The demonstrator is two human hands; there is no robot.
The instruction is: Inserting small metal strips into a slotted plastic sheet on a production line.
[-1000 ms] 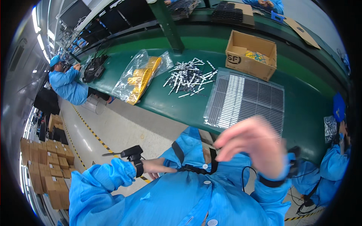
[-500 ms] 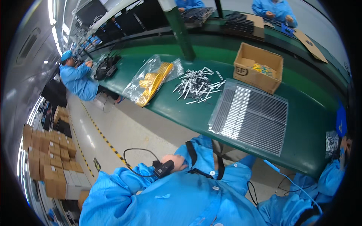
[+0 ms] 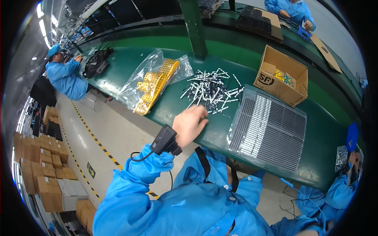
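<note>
My left hand (image 3: 190,124) hangs over the front edge of the green table (image 3: 173,114), at the near side of a loose pile of short black-and-white strips (image 3: 210,89). Its fingers bend loosely downward with the thumb apart, and nothing shows in them. A black device (image 3: 165,140) with a cable is strapped to that wrist. Right of the pile lies a flat clear sheet with rows of thin grey strips (image 3: 271,129), a bright white band running through it. My right sleeve (image 3: 289,225) shows at the lower right edge; the right hand itself cannot be made out.
Left of the pile lies a clear bag (image 3: 138,74) with yellow perforated pieces (image 3: 157,84). A cardboard box (image 3: 281,80) holding small coloured items stands behind the sheet. A green post (image 3: 193,31) rises at the back. Co-workers sit at left, right and across.
My left hand has lifted from my lap and moved forward and up to the near edge of the strip pile. The view has shifted slightly; the table items lie as before.
</note>
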